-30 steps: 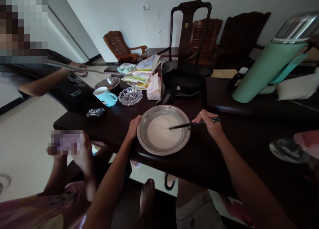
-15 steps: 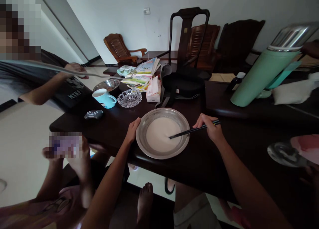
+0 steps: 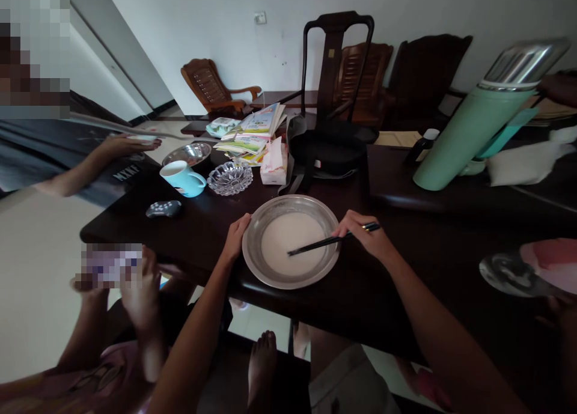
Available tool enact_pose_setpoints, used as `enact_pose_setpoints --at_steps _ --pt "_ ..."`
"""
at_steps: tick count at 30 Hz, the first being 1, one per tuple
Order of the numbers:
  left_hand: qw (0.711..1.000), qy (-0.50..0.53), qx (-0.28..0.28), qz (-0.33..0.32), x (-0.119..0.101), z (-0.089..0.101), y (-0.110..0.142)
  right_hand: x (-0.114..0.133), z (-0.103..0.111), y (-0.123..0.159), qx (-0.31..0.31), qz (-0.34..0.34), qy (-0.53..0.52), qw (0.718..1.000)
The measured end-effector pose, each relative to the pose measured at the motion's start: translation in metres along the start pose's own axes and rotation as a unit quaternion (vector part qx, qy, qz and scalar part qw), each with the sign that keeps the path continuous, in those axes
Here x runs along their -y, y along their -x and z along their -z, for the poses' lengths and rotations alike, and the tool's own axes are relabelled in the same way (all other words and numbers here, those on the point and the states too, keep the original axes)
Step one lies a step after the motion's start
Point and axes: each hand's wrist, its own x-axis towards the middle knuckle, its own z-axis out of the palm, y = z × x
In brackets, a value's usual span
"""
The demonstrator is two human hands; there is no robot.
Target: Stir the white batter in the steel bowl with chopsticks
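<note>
A round metal basin (image 3: 252, 264) stands near the front edge of the dark table. Inside it lies a pale, milky liquid (image 3: 293, 234). My left hand (image 3: 237, 237) grips the basin's left rim, the thumb side against the metal. Held in my right hand (image 3: 363, 231), dark chopsticks (image 3: 315, 244) slant down to the left over the basin's right rim. Their tips are in the liquid, left of its middle. My right fingers are closed around the chopsticks' upper part.
Behind the basin are a tissue pack (image 3: 273, 164), a glass dish (image 3: 229, 178), a blue mug (image 3: 183, 178), a metal bowl (image 3: 201, 155), books (image 3: 252, 131) and a black bag (image 3: 327, 152). A game controller (image 3: 163, 209) lies left. A green thermos (image 3: 473, 134) stands right. People sit and stand nearby.
My right hand has moved left with the chopsticks, carrying their tips leftward through the liquid. My left hand stays on the rim. The standing person's hand now shows a pale object.
</note>
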Motion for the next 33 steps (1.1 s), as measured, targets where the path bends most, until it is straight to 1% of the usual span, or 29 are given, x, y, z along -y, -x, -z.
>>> enact_pose_setpoints --at_steps 2,3,5,7,8,9,10,12,14,15,16,18,20,21,22,23,25,27,28,29,30,31,33 --pt "1.000 0.000 -0.001 0.000 0.000 0.000 0.000 0.000 -0.004 0.000 0.024 0.023 0.045 0.998" --pt "1.000 -0.001 0.000 -0.001 0.000 0.000 0.000 0.000 -0.004 -0.001 0.016 0.029 0.061 0.998" --pt "1.000 -0.001 0.002 -0.003 0.001 0.000 0.000 0.000 0.001 -0.001 -0.042 0.027 0.067 0.996" --pt "1.000 0.001 0.001 -0.005 0.001 0.000 0.000 0.000 0.008 -0.001 -0.104 0.010 0.038 0.994" --pt "1.000 0.003 0.001 -0.004 0.000 0.000 0.000 0.000 0.010 -0.001 -0.119 0.003 0.013 0.993" --pt "1.000 0.006 0.001 -0.003 0.000 0.000 0.000 0.000 0.010 0.000 -0.119 -0.003 -0.012 0.993" --pt "1.000 0.008 0.001 -0.002 0.000 0.000 0.000 0.000 0.009 0.001 -0.101 -0.007 -0.029 0.994" --pt "1.000 0.012 0.002 -0.001 0.000 0.000 0.000 0.001 0.002 0.002 -0.032 -0.005 -0.025 0.999" --pt "1.000 0.011 0.002 -0.001 0.000 0.000 0.000 0.001 -0.005 0.002 0.029 0.010 0.017 0.999" --pt "1.000 0.008 0.002 -0.001 0.000 0.000 0.000 0.001 -0.006 0.001 0.040 0.022 0.040 0.998" --pt "1.000 0.005 0.002 -0.001 0.000 0.000 0.000 0.001 -0.006 0.001 0.033 0.032 0.058 0.997" --pt "1.000 0.000 0.002 -0.002 0.000 0.000 0.000 0.001 0.000 0.000 -0.026 0.033 0.068 0.997" --pt "1.000 -0.001 0.005 -0.002 0.000 0.001 0.000 0.002 0.007 0.000 -0.090 0.017 0.042 0.995" --pt "1.000 0.002 0.006 -0.001 0.000 0.001 0.000 0.002 0.010 0.000 -0.107 0.009 0.020 0.994" --pt "1.000 0.005 0.007 0.001 0.000 0.001 0.000 0.002 0.011 0.001 -0.108 0.003 -0.002 0.994" --pt "1.000 0.008 0.006 0.004 0.001 0.001 0.000 0.002 0.009 0.001 -0.092 0.000 -0.019 0.996" --pt "1.000 0.012 0.002 0.007 0.001 0.001 0.000 0.002 0.003 0.002 -0.028 0.002 -0.017 0.999" --pt "1.000 0.012 -0.001 0.007 0.000 0.000 0.000 0.001 -0.004 0.002 0.028 0.015 0.023 0.999" --pt "1.000 0.010 -0.001 0.006 0.000 0.000 0.000 0.000 -0.006 0.001 0.037 0.023 0.046 0.998" --pt "1.000 0.009 -0.001 0.004 -0.001 0.000 0.000 0.000 -0.006 0.001 0.029 0.030 0.064 0.997" --pt "1.000 0.007 -0.002 0.003 -0.001 0.000 0.000 0.000 -0.004 0.000 0.005 0.033 0.073 0.997" --pt "1.000 0.004 -0.003 0.001 -0.001 0.000 0.000 0.000 -0.001 0.000 -0.028 0.031 0.070 0.997" --pt "1.000 -0.001 -0.004 0.000 -0.002 0.000 0.001 0.000 0.005 0.000 -0.093 0.017 0.034 0.995"
